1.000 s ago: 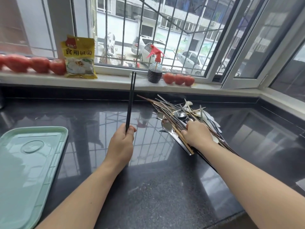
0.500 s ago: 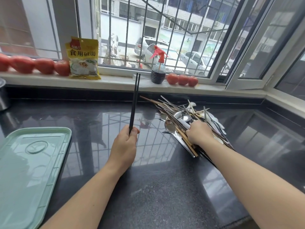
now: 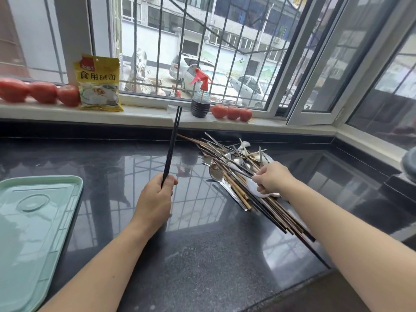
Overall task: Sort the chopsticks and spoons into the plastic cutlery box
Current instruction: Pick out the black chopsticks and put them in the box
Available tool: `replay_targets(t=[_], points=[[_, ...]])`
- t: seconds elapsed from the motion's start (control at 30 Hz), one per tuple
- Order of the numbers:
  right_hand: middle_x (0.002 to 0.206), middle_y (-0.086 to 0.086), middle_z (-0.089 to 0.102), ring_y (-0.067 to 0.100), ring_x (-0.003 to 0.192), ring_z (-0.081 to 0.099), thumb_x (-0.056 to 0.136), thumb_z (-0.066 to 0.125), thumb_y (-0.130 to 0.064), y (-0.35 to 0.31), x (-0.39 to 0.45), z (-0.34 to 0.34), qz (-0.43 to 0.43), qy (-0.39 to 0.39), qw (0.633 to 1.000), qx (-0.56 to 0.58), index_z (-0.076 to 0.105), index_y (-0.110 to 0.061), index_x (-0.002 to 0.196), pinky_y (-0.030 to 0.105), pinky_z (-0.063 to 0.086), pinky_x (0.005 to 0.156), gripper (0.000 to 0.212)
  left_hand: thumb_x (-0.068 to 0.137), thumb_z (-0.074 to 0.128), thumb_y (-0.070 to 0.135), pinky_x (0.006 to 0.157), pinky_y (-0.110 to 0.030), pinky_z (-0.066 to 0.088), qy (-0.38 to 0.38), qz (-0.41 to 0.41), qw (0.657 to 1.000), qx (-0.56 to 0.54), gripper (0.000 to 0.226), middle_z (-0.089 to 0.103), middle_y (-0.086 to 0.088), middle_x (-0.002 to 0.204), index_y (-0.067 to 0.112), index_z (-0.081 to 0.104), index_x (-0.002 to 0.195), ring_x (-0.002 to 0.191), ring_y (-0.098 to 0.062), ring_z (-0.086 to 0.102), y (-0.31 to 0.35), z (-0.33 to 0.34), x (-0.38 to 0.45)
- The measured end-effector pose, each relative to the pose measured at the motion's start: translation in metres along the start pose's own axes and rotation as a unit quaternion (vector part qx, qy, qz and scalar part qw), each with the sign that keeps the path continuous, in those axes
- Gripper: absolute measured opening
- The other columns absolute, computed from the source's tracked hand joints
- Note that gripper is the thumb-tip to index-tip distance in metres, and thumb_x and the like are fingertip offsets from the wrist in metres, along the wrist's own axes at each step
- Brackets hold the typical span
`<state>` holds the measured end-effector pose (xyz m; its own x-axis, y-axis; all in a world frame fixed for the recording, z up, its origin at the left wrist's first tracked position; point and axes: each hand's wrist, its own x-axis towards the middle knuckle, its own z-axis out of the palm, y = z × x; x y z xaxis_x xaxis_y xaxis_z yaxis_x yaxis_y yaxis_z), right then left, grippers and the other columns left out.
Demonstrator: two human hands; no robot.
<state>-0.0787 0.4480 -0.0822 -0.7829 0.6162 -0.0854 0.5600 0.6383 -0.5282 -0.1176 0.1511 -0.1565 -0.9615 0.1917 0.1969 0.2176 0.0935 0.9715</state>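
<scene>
While left hand (image 3: pixel 155 197) grips 2 black chopsticks (image 3: pixel 172 145) upright, right hand (image 3: pixel 273 177) pinches into cutlery pile (image 3: pixel 236 176) — contents unclear.

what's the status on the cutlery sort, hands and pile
Left hand gripping two black chopsticks upright. Right hand pinching a chopstick in the cutlery pile. Green lid at left; box itself not in view.

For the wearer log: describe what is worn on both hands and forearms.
Nothing is worn. The left hand and right hand are bare, with no gloves, rings, watch or bracelets visible. Both forearms are bare as far as the frame's lower edge; no sleeve shows. No markings or bandages are visible.
</scene>
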Motion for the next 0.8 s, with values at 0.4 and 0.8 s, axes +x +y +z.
replay_targets(t=[0.4, 0.8], points=[[0.104, 0.009, 0.069, 0.027, 0.093, 0.06, 0.096, 0.06, -0.016, 0.006, 0.016, 0.03, -0.046, 0.054, 0.992, -0.102, 0.072, -0.013, 0.093, 0.031, 0.044, 0.076, 0.012, 0.11, 0.043, 0.031, 0.048, -0.03, 0.032, -0.001, -0.009, 1.0, -0.006, 0.028, 0.039, 0.0, 0.064, 0.015, 0.06, 0.096, 0.056, -0.018, 0.035, -0.006, 0.001, 0.005], [0.078, 0.006, 0.064, 0.026, 0.078, 0.064, 0.089, 0.07, -0.024, -0.007, 0.016, 0.061, -0.071, 0.068, 0.982, -0.163, 0.066, -0.01, 0.081, 0.031, 0.049, 0.062, 0.017, 0.11, 0.043, 0.031, 0.04, -0.02, 0.031, -0.004, -0.014, 1.0, -0.019, 0.029, 0.036, 0.006, 0.058, 0.012, 0.06, 0.098, 0.049, -0.01, 0.032, -0.005, 0.001, 0.005]])
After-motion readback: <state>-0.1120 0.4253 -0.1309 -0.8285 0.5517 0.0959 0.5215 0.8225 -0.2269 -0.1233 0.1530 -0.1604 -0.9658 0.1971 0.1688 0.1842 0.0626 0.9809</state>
